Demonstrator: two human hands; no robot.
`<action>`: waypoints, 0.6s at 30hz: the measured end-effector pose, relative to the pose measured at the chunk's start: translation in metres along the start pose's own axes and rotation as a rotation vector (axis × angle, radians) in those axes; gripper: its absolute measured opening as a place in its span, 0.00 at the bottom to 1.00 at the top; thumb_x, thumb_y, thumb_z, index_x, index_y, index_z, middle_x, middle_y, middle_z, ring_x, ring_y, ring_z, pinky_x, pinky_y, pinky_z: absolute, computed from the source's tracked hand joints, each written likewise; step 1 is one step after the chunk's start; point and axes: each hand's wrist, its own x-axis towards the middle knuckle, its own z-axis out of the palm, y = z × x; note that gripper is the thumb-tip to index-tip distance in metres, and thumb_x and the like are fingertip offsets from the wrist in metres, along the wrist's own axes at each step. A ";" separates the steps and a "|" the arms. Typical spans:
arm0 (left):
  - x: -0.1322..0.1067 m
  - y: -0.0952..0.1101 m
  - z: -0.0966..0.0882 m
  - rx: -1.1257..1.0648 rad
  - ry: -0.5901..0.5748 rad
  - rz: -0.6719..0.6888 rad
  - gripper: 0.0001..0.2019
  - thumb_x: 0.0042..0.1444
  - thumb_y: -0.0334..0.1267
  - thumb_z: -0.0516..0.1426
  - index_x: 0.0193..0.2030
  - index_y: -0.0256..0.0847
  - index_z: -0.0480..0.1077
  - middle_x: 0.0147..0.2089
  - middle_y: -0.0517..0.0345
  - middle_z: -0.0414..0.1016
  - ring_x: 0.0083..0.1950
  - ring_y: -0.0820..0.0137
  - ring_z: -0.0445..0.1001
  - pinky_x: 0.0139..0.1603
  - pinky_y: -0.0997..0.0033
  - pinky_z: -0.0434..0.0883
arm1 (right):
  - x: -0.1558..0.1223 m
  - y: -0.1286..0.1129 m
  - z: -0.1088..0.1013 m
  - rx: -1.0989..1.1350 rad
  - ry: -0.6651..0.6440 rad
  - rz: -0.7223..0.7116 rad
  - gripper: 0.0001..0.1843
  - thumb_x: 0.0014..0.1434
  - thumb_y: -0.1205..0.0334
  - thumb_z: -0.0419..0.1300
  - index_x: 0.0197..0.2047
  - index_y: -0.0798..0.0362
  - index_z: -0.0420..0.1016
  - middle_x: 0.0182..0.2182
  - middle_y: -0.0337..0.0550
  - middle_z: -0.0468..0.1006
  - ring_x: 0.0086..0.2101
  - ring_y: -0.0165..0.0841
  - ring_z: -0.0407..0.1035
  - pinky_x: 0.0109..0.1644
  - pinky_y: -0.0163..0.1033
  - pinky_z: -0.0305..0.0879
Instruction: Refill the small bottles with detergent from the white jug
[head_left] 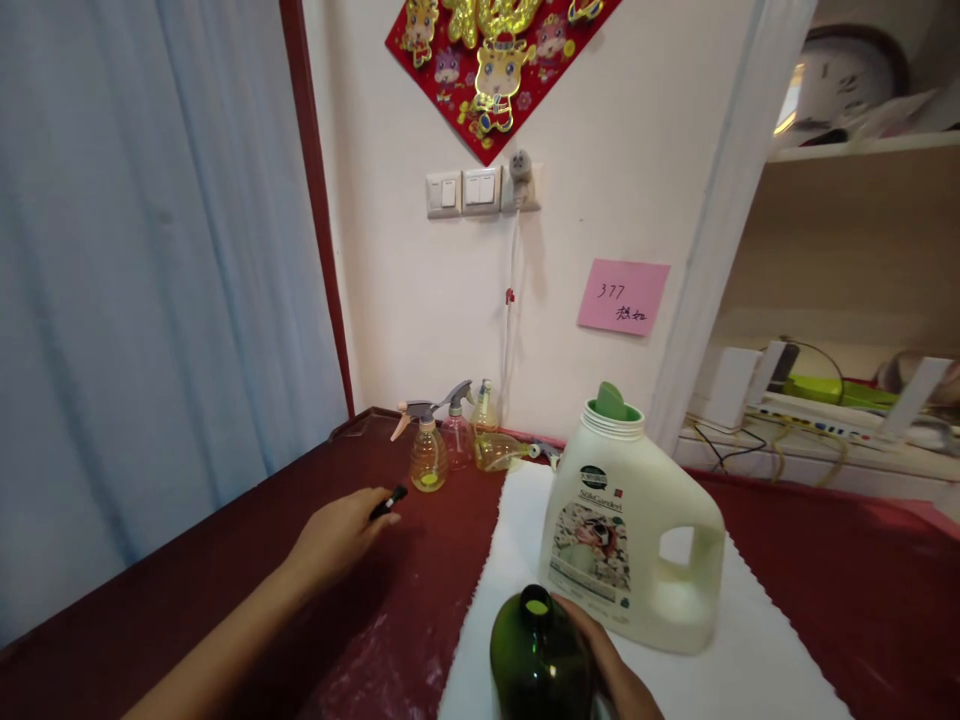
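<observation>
The fingers (pixel 363 503) of the left hand (pixel 334 537) are closed upon a small black piece (pixel 387 502), which we see sticking out at their tip; what piece it is exactly, we cannot tell. This hand is held over the dark red table (pixel 420 585), on the left side. The right hand (pixel 613 668) grasps the green bottle (pixel 541 655) from its right side, but most of its fingers are hidden from us behind the glass-like body. The bottle is at the bottom of our view, in front of the white cloth (pixel 484 600), with its round mouth open towards us; its base is cut off, so we cannot say on what it rests.

Just behind the bottle, we find a big pale jug (pixel 660 600), which stands upright on the cloth, with its handle to the right and a green spout (pixel 612 402) in its neck. Farther away, near the wall (pixel 420 300), we notice a group of spray bottles (pixel 428 460): yellow and pink ones upright, and one yellow lying on its side. Above the jug, a pink note (pixel 622 297) is stuck to the wall.
</observation>
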 end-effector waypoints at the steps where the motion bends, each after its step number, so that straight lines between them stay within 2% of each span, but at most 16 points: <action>1: 0.001 -0.002 0.005 0.023 -0.023 -0.003 0.19 0.63 0.46 0.54 0.54 0.41 0.77 0.54 0.43 0.82 0.54 0.47 0.79 0.51 0.55 0.71 | 0.000 0.002 0.000 0.003 0.001 -0.008 0.56 0.45 0.34 0.68 0.71 0.54 0.63 0.66 0.61 0.69 0.63 0.55 0.67 0.63 0.51 0.68; 5: -0.001 -0.005 0.023 0.124 -0.099 0.009 0.16 0.62 0.43 0.54 0.50 0.42 0.78 0.50 0.44 0.82 0.51 0.49 0.80 0.47 0.57 0.72 | 0.002 0.003 0.001 0.015 -0.003 -0.013 0.57 0.44 0.34 0.69 0.71 0.54 0.62 0.64 0.61 0.71 0.61 0.57 0.69 0.62 0.54 0.69; 8: -0.002 -0.006 0.028 0.173 -0.120 0.028 0.14 0.62 0.43 0.54 0.47 0.43 0.78 0.49 0.46 0.81 0.50 0.52 0.79 0.45 0.60 0.72 | 0.002 0.000 0.003 0.005 -0.001 -0.020 0.57 0.44 0.32 0.68 0.71 0.52 0.63 0.65 0.60 0.71 0.62 0.57 0.67 0.63 0.54 0.67; 11: 0.000 -0.004 0.024 0.205 -0.125 0.048 0.12 0.60 0.42 0.57 0.46 0.43 0.78 0.48 0.47 0.80 0.52 0.52 0.78 0.48 0.59 0.72 | 0.003 -0.004 0.005 -0.024 0.006 -0.015 0.57 0.45 0.30 0.67 0.71 0.53 0.63 0.64 0.60 0.72 0.63 0.56 0.66 0.65 0.54 0.65; 14: -0.007 0.007 0.011 0.211 -0.076 0.060 0.18 0.58 0.40 0.59 0.54 0.42 0.77 0.58 0.43 0.77 0.60 0.48 0.72 0.59 0.50 0.68 | 0.003 -0.010 0.006 -0.021 -0.005 0.000 0.62 0.43 0.29 0.68 0.72 0.56 0.59 0.63 0.63 0.72 0.62 0.57 0.67 0.64 0.54 0.66; 16: -0.023 0.021 0.004 0.087 -0.016 0.087 0.23 0.59 0.43 0.59 0.61 0.42 0.73 0.66 0.42 0.72 0.67 0.47 0.67 0.66 0.46 0.64 | 0.002 -0.016 0.006 -0.001 -0.007 0.006 0.63 0.42 0.28 0.69 0.72 0.57 0.59 0.64 0.63 0.71 0.63 0.56 0.66 0.65 0.53 0.65; 18: -0.047 0.038 0.004 -0.201 -0.027 0.147 0.27 0.60 0.48 0.59 0.65 0.44 0.70 0.68 0.44 0.71 0.70 0.49 0.65 0.70 0.47 0.61 | 0.001 -0.021 0.006 0.001 -0.006 0.014 0.61 0.42 0.30 0.71 0.71 0.54 0.62 0.65 0.60 0.70 0.65 0.55 0.63 0.66 0.51 0.63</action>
